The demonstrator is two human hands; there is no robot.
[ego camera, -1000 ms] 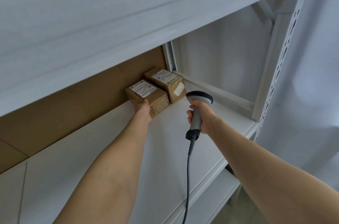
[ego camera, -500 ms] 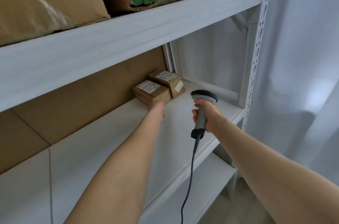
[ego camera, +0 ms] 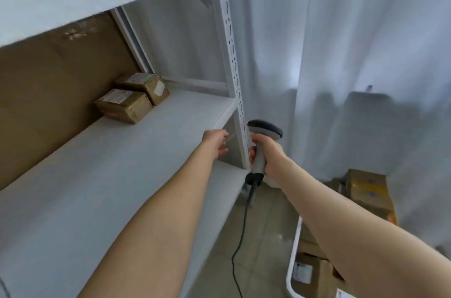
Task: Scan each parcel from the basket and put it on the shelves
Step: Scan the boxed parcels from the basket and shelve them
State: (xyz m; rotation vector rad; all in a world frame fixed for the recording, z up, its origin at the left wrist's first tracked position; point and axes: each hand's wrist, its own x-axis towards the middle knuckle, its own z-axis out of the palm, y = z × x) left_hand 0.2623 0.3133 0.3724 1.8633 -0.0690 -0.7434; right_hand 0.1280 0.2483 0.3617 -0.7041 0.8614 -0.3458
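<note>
Head view: two parcels (ego camera: 124, 106) at shelf (ego camera: 122, 175) back edge, placed. Left hand (ego camera: 216, 142) empty, fingers loose, near front right corner. Right hand (ego camera: 271, 153) grasps scanner (ego camera: 264, 128). Basket (ego camera: 292, 249) holds more boxes (ego camera: 314, 273); work remains.

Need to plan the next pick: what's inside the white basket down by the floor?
Brown cardboard parcels lie inside the basket. The nearest parcel bears a white label. The right forearm covers the basket's middle, so how many parcels there are cannot be seen.
</note>
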